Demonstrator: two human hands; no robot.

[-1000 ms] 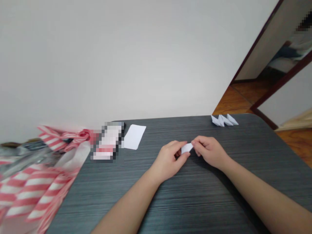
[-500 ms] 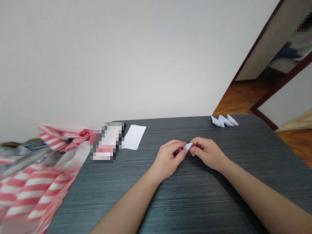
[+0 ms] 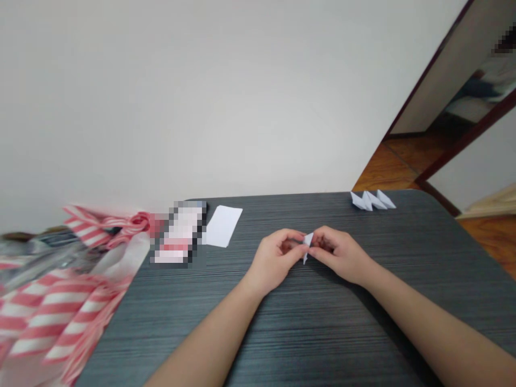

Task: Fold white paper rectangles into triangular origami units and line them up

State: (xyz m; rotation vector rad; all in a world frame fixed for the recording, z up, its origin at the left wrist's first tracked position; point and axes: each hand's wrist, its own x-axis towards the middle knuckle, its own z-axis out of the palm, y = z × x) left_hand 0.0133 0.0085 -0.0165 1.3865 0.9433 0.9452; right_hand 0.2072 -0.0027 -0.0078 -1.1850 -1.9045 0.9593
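Between my two hands, just above the dark table (image 3: 258, 333), is a small piece of folded white paper (image 3: 308, 239). My left hand (image 3: 278, 257) pinches its left side with thumb and fingers. From the other side, my right hand (image 3: 339, 251) grips it the same way. A pointed tip of the paper sticks down below the fingertips, and part of it is hidden by them. Beyond my right hand, several folded white paper pieces (image 3: 373, 200) stand in a zigzag row near the far edge.
A stack of white paper sheets (image 3: 223, 226) lies at the far left of the table, beside a blurred phone-like object (image 3: 179, 232). Red-and-white striped bags (image 3: 68, 312) crowd the left edge. A white wall (image 3: 242, 107) rises behind.
The folded paper has turned from lying sideways to nearly upright, with a tip now pointing down. My fingertips have come closer together around it.
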